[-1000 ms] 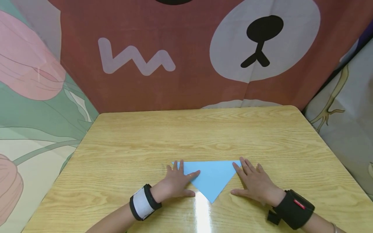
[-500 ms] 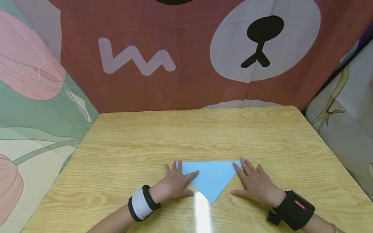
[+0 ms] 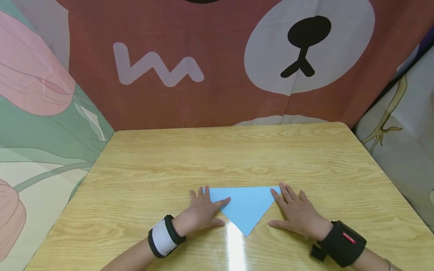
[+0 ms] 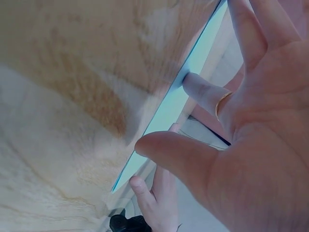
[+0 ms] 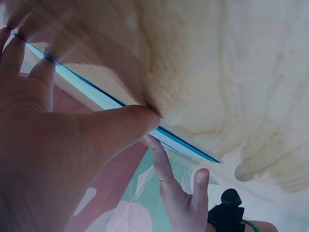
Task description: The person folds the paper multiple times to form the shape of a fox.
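Observation:
A light blue sheet of paper (image 3: 246,207), folded into a triangle, lies on the table with its long edge at the far side and a point toward the person. My left hand (image 3: 202,212) rests on its left corner, fingers spread and straight, index finger on the paper and thumb beside it. On the right corner, my right hand (image 3: 298,214) presses with its fingertips; its thumb lies on the table beside the slanted edge. The left wrist view shows the paper (image 4: 166,108) edge-on beyond the left thumb, and a ring on one finger of that hand.
The wooden table (image 3: 217,158) reaches back to a brown cloth (image 3: 183,101) printed with a bear face. A patterned wall covering (image 3: 40,150) stands at the left. Both wrists wear bands, a white and black one (image 3: 165,237) and a black one (image 3: 343,242).
My left hand has slid slightly left along the paper toward its left corner. The right hand and the paper stay nearly in place.

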{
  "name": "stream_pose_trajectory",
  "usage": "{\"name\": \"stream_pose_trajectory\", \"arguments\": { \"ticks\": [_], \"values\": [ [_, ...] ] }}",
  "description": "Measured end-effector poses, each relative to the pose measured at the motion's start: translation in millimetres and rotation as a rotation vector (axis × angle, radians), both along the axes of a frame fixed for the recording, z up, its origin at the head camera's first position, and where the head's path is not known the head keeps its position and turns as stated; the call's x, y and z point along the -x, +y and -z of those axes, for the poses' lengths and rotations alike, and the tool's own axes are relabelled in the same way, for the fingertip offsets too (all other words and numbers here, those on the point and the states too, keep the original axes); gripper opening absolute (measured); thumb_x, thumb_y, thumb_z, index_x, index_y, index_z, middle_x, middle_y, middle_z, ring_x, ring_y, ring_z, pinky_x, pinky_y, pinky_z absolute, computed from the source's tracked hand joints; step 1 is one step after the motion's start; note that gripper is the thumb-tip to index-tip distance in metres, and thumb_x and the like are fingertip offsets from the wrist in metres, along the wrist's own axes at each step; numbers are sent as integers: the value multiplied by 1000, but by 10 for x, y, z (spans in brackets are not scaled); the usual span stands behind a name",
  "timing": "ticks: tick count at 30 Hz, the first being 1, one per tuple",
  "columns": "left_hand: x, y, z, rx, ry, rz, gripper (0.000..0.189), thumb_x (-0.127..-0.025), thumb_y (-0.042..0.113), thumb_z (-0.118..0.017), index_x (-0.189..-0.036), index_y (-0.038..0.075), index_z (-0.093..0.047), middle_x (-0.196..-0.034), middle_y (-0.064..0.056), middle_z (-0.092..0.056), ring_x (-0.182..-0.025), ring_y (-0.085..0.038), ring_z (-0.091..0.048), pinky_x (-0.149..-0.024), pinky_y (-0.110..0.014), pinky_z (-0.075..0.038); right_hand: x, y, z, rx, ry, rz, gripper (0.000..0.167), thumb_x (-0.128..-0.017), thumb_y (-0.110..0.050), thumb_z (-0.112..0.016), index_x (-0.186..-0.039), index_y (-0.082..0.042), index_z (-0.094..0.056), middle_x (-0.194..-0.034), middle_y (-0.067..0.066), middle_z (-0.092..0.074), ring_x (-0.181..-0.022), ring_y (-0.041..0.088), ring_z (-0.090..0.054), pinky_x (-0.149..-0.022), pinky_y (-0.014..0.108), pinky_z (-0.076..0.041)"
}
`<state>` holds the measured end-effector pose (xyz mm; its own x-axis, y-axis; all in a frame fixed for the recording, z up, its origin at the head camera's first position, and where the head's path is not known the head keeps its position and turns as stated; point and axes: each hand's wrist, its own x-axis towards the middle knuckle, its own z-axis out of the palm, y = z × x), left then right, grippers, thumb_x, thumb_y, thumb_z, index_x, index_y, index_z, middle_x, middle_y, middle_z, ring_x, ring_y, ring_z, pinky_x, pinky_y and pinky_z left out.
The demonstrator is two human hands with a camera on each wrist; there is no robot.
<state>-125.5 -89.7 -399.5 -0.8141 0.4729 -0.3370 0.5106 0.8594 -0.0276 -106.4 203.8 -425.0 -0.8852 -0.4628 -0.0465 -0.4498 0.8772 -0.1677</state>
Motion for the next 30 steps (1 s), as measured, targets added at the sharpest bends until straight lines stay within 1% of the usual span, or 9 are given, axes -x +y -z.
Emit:
{"name": "stream_pose_trajectory", "arguments": {
  "ticks": [7,12,17,25,30],
  "values": [
    [2,9,6,37,41,13,66,-79,64,-54,-140,43,-36,-138,-31,-38,-128,-46,-37,-99,-63,-27,-3,-8,-16,-18,29,2,90,-77,-65,-56,-140,-4,-39,-142,31,-33,-130,47,-34,-95,67,-30],
    [-7,12,17,41,51,9,67,-79,64,-54,-140,43,-36,-138,-31,-40,-128,-46,-38,-98,-62,-27,-5,-10,-3,-14,7,8,91,-77,-66,-56,-141,-4,-38,-143,31,-32,-130,47,-33,-95,67,-29],
    [-24,20,27,52,67,9,68,-78,66,-54,-139,43,-37,-137,-30,-41,-128,-46,-38,-98,-62,-28,-5,-11,2,-18,6,8,91,-76,-66,-57,-140,-4,-39,-143,31,-32,-130,47,-33,-95,67,-29],
    [-34,12,16,51,35,-6,69,-79,65,-53,-141,43,-34,-139,-30,-38,-129,-48,-35,-101,-63,-26,-7,-15,-6,-25,-1,7,91,-76,-66,-56,-140,-4,-39,-142,32,-32,-130,48,-32,-96,66,-30],
    [-31,-12,9,60,25,-33,69,-79,65,-53,-141,43,-33,-139,-31,-38,-130,-46,-34,-103,-64,-23,-8,-15,-6,-29,3,17,91,-76,-66,-57,-140,-4,-39,-142,34,-31,-130,48,-32,-95,66,-30]
  ]
}}
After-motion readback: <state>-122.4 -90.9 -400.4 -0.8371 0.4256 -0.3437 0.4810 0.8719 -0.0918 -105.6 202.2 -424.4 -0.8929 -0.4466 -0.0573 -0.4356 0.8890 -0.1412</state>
